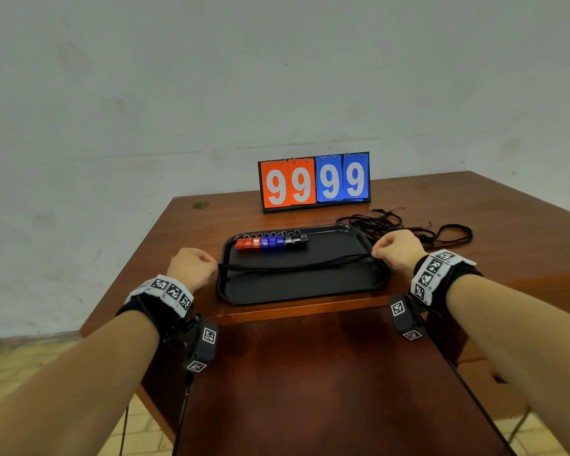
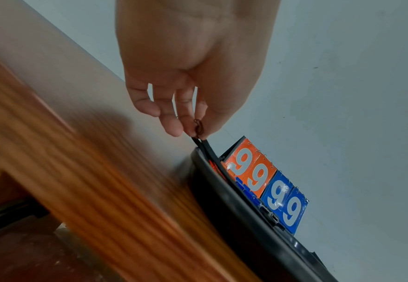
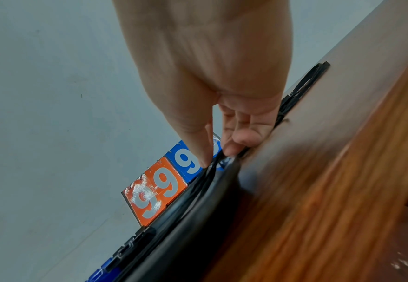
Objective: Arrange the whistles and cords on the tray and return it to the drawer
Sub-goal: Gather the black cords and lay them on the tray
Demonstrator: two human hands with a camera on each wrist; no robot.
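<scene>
A black tray (image 1: pixel 326 287) lies near the table's front edge. Along its far side runs a row of whistles (image 1: pixel 272 241), red, then blue, then black, each with a metal ring. A black cord (image 1: pixel 293 265) is stretched across the tray from left to right. My left hand (image 1: pixel 191 267) pinches its left end (image 2: pixel 199 131) just past the tray's left rim (image 2: pixel 224 202). My right hand (image 1: pixel 397 248) pinches the other end (image 3: pixel 214 164) at the tray's right rim (image 3: pixel 198 213). More black cords (image 1: pixel 405 227) lie tangled on the table behind the right hand.
A flip scoreboard (image 1: pixel 315 181) showing 9 9 9 9 in orange and blue stands at the back of the wooden table (image 1: pixel 195 232). An open drawer (image 1: pixel 310 373) with a dark wooden bottom juts out below the table's front edge, between my forearms.
</scene>
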